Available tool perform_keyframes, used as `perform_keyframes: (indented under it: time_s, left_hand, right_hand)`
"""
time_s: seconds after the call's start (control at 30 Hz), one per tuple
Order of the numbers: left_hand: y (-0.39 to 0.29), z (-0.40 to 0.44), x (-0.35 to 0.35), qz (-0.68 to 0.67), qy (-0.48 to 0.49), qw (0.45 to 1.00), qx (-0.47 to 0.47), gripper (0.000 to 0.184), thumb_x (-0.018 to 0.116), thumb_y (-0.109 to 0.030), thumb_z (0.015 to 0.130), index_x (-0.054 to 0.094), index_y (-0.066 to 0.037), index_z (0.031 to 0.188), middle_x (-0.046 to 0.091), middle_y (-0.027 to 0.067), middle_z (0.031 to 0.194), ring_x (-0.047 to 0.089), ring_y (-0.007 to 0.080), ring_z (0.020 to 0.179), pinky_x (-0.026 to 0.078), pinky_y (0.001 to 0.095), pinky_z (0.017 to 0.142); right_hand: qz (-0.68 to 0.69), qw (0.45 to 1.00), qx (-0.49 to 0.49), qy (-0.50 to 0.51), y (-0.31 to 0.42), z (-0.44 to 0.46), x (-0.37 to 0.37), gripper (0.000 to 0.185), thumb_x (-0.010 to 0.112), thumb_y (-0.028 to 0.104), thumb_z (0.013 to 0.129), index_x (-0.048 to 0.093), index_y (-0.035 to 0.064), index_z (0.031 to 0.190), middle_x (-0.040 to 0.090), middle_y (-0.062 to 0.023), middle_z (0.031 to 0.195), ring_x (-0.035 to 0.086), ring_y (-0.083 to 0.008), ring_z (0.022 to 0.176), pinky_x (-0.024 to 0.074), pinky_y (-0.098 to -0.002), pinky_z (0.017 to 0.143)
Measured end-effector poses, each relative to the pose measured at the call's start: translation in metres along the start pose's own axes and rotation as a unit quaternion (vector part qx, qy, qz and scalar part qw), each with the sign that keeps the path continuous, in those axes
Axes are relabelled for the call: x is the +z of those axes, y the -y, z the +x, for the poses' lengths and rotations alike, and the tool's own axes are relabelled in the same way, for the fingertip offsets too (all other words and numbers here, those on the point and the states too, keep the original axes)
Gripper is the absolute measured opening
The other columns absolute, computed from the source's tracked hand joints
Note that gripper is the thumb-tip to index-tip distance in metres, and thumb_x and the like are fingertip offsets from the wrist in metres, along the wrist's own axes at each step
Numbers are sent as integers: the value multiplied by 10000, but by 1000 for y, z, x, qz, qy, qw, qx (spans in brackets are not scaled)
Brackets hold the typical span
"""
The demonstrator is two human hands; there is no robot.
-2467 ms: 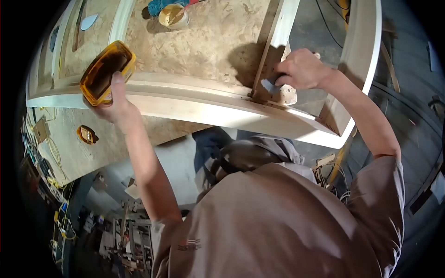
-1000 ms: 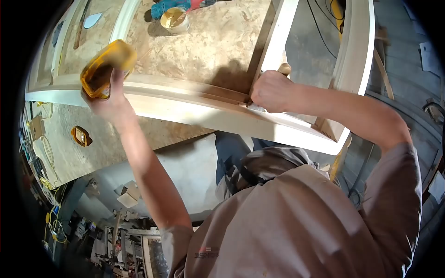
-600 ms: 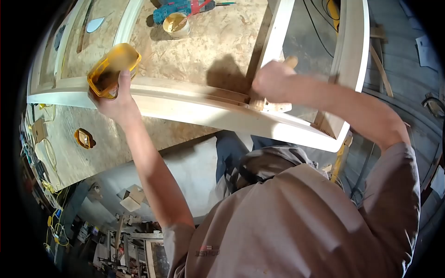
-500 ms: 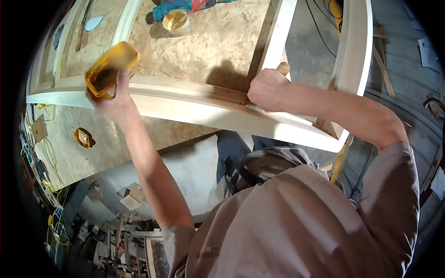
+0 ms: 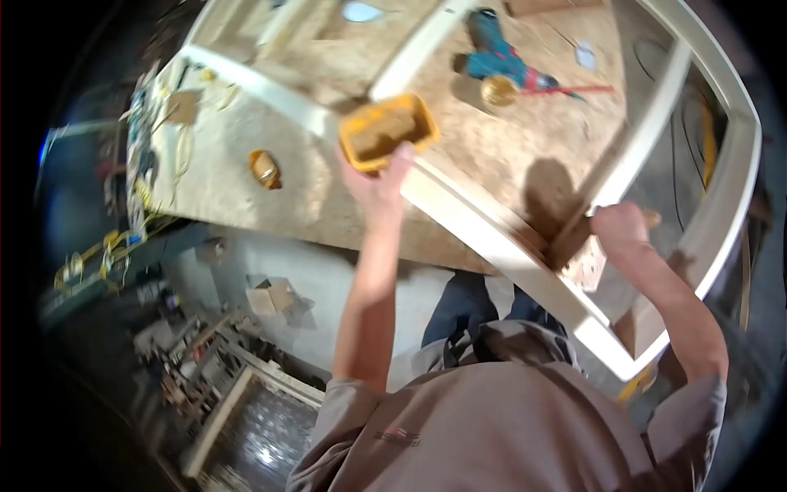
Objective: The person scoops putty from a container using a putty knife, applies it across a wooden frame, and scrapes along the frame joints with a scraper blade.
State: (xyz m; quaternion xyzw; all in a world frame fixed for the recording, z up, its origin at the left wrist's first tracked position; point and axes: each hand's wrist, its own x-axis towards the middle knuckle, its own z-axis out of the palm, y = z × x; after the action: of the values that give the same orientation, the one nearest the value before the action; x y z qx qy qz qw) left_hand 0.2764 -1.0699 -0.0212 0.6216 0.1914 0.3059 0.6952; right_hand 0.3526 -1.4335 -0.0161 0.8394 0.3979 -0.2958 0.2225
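Note:
A yellow plastic tub (image 5: 384,111) with brownish residue inside is held in my left hand (image 5: 377,189), tilted so its opening faces me, above the near rail of a pale wooden frame (image 5: 467,217). My right hand (image 5: 620,225) is wrapped round a tool whose rounded wooden handle (image 5: 652,219) sticks out on the right of the fist. The tool's working end is hidden or blurred, so its kind cannot be told. This hand is at a crossbar near the frame's right-hand corner.
The frame lies on a plywood bench top (image 5: 217,156) and overhangs it on the right. Inside the frame are a teal cordless drill (image 5: 498,57) and a small cup (image 5: 500,92). A small yellow-brown object (image 5: 264,169) lies at left. On the floor sits a cardboard box (image 5: 270,297).
The camera view has swung, so the frame and bench appear turned and shifted. The tub now shows more of its inside. My right fist has moved from the near rail towards the crossbar.

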Motion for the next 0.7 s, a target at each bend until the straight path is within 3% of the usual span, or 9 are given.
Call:
perform_keyframes:
  time_s: [0.03,0.1,0.17,0.3,0.37,0.43,0.5,0.6,0.7]
  left_hand:
    - [-8,-11,-6,-49,-24,998,-22,784,816,-40,776,396,-12,1437,548,131,1319,560,235,1228,481,382,1052]
    - [-15,-22,-32,-91,-7,996,-6,633,655,-11,884,419,-9,1471,545,129,1410,532,251,1328,413,413,1145]
    - [-20,-19,-64,-137,-60,989,-22,601,626,-71,946,397,1,1497,524,138,1466,537,278,1346,408,450,1171]
    - [-12,86,-150,-133,-97,985,-52,473,569,-118,1038,440,4,1477,557,99,1411,550,237,1318,483,359,1093]
    - [41,171,-242,257,-5,959,122,446,595,-153,1033,481,20,1429,565,73,1385,565,192,1267,498,290,1033]
    - [2,237,-183,36,-169,985,-14,456,663,-145,992,510,32,1383,591,82,1340,593,169,1185,494,286,1002]
    - [-10,282,-168,77,-49,993,76,531,753,-109,912,515,39,1363,623,107,1278,616,175,1130,498,290,983]
    - [7,329,-163,141,50,979,135,579,825,-94,830,538,44,1314,645,129,1227,633,195,1101,510,334,975]
    - [25,345,-156,141,63,986,68,674,885,-99,774,485,50,1296,622,147,1230,634,213,1120,545,351,979]
  right_hand:
    - [2,996,63,-70,-16,5,-2,38,714,133,808,713,126,771,735,-65,781,719,-268,751,550,-425,646]
    - [111,974,25,-197,-34,6,-49,117,714,174,840,675,94,765,702,-119,738,693,-325,717,535,-450,641]
    - [228,936,-23,-267,-38,6,-99,238,709,230,883,628,41,763,634,-203,680,633,-419,677,498,-491,632]
    - [280,919,-112,-254,-7,65,-205,220,696,219,890,635,48,765,634,-185,702,636,-400,707,487,-486,640]
    - [253,922,-134,-259,15,125,-230,236,688,247,894,641,47,778,633,-183,706,636,-390,720,486,-487,658]
    - [215,922,-166,-274,41,187,-251,246,686,298,894,675,62,825,643,-172,706,643,-385,731,487,-498,677]
    - [154,967,-141,-145,72,241,-281,260,657,325,912,723,81,852,701,-165,831,675,-369,863,514,-507,744]
    - [142,963,-208,-93,104,301,-299,315,656,387,906,739,84,881,712,-144,858,684,-360,887,539,-473,790]
    - [137,947,-270,-110,114,340,-284,372,649,441,904,746,83,928,730,-100,970,678,-310,990,549,-430,854]
